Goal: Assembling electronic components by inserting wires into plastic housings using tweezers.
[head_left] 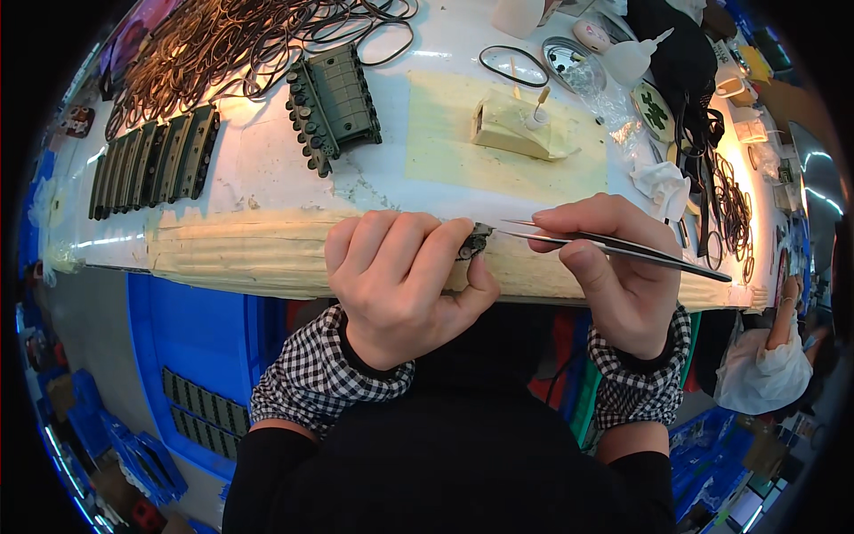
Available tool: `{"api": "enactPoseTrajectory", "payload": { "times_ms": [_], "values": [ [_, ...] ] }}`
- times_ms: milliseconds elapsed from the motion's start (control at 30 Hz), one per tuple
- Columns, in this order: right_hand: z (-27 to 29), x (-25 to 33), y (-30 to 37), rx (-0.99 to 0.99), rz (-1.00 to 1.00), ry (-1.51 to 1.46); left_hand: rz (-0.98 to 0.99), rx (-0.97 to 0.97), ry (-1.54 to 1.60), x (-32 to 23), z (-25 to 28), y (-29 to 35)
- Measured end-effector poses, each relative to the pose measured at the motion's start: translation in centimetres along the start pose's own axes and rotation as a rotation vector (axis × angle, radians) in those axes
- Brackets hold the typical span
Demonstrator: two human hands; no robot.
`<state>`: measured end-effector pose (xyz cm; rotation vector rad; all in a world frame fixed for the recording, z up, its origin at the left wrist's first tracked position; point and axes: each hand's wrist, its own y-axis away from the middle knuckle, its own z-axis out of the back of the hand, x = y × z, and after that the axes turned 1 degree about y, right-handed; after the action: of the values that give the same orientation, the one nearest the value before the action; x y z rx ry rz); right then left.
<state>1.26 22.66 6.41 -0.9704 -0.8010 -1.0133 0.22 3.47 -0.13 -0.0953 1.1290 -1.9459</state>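
My left hand [405, 280] is closed around a small dark green model part [478, 240] with round, wheel-like details, and only its right end shows past the fingers. In my right hand [623, 267] is a pair of metal tweezers [640, 252], held between thumb and fingers. The tweezers' tips are slightly apart and point left, close to the part. Whether they touch it, I cannot tell. Both hands are over the tape-covered front edge [258, 254] of the table.
Green model pieces stand in a row [153, 165] at left, with a larger green group [334, 107] beyond my hands. A yellowish block [516, 133] holds a thin stick. Tangled cords [205, 58] lie far left; a crumpled tissue [663, 189] lies right. A blue tray [191, 329] is below.
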Motion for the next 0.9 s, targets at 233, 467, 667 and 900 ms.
{"api": "enactPoseTrajectory", "payload": {
  "times_ms": [233, 467, 667, 900],
  "values": [
    [-1.5, -1.2, 0.2, 0.006, 0.089, 0.293, 0.010, 0.034, 0.001, -0.2, 0.4, -0.2],
    [-2.3, -1.8, 0.2, 0.048, 0.145, 0.305, -0.015, -0.022, -0.004, -0.1, -0.1, 0.1],
    [-2.6, -2.2, 0.5, 0.021, 0.132, 0.249, -0.012, 0.021, 0.013, -0.2, 0.2, -0.1],
    [-2.0, -1.4, -0.3, 0.022, 0.099, 0.079, 0.276, 0.120, 0.549, -0.6, 2.3, -1.5]
  ]
}}
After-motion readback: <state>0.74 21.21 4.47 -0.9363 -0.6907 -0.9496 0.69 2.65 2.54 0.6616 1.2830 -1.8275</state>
